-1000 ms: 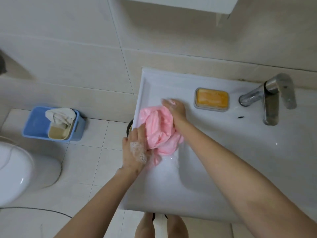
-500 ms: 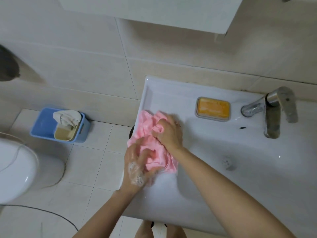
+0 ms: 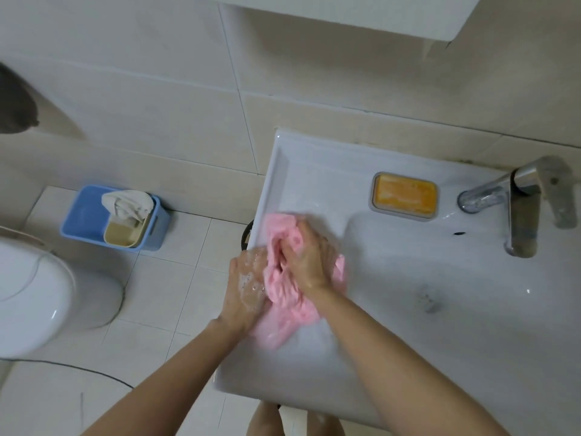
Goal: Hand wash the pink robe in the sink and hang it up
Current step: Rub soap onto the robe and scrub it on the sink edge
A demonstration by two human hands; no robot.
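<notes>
From the head view, both hands meet on the pink robe [image 3: 287, 284], which is bunched into a wad on the left ledge of the sink [image 3: 440, 341], its lower tail trailing toward the person and down the basin's slope. The right hand [image 3: 309, 259] lies on top with fingers curled into the folds, gripping a ridge of cloth. The left hand [image 3: 248, 281], coated in suds, clamps the wad from its outer side. Its fingertips are buried in fabric and the frame is blurred, so that grip is probable, not plain. Held this way the two fists can rub cloth against cloth, and the flat ledge likely serves as a firm board under the work, which I judge to be the scrubbing stage, with rinsing and hanging not yet done. Beyond the grip and to its right sits a soap bar [image 3: 405, 194] in a grey dish — near enough to reach for without letting go of the robe entirely. Farther right stands the tap [image 3: 518, 202], and the drain [image 3: 429, 298] lies right of the grip, well apart from it. Nothing sits between the hands and the basin. Left of the grip, off the sink's edge, the floor drops away — a blue bin [image 3: 88, 215] with a pale cloth [image 3: 127, 201] in it, and a toilet [image 3: 37, 294] nearer the person. The wad sits close to that edge, so a slip could send it over.
</notes>
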